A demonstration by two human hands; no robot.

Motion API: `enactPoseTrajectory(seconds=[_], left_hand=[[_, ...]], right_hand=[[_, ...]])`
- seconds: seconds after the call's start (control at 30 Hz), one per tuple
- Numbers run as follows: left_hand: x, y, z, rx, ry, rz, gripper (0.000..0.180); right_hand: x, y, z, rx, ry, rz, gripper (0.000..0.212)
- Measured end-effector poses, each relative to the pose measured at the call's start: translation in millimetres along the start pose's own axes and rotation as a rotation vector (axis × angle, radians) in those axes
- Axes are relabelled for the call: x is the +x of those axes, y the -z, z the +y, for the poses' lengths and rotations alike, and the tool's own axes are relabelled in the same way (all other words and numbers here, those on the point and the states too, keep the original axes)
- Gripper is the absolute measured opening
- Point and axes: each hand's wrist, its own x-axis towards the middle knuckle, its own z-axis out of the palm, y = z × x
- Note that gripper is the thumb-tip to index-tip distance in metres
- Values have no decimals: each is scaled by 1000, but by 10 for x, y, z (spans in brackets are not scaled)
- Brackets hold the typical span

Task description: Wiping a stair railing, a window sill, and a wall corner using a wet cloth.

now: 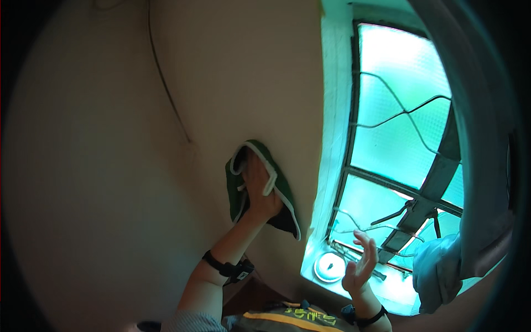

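My left hand is raised against the beige wall and pressed flat on a dark green cloth with a white edge. The cloth lies between the palm and the wall, its folds draping round the fingers and down to the right. A black band sits on that wrist. My right hand hovers lower, in front of the window sill, fingers spread and holding nothing. It also wears a dark wrist band.
A frosted glass window with a dark frame and wire across it fills the right side. A round white lid-like object lies on the sill. A pale blue cloth hangs at the lower right. A thin cable runs down the wall.
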Motion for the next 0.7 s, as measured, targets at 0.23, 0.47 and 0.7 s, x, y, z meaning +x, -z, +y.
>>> enactPoseTrajectory(seconds=[0.23, 0.47, 0.7], left_hand=[[-804, -470, 134, 308, 504, 632, 41], [-1762, 158, -11, -101, 557, 38, 35], [-2557, 645, -118, -807, 681, -337, 29]], right_hand=[[-279, 321, 43, -61, -203, 106, 53], [-421, 263, 138, 65, -324, -45, 52], [-700, 27, 50, 378, -358, -363, 45]])
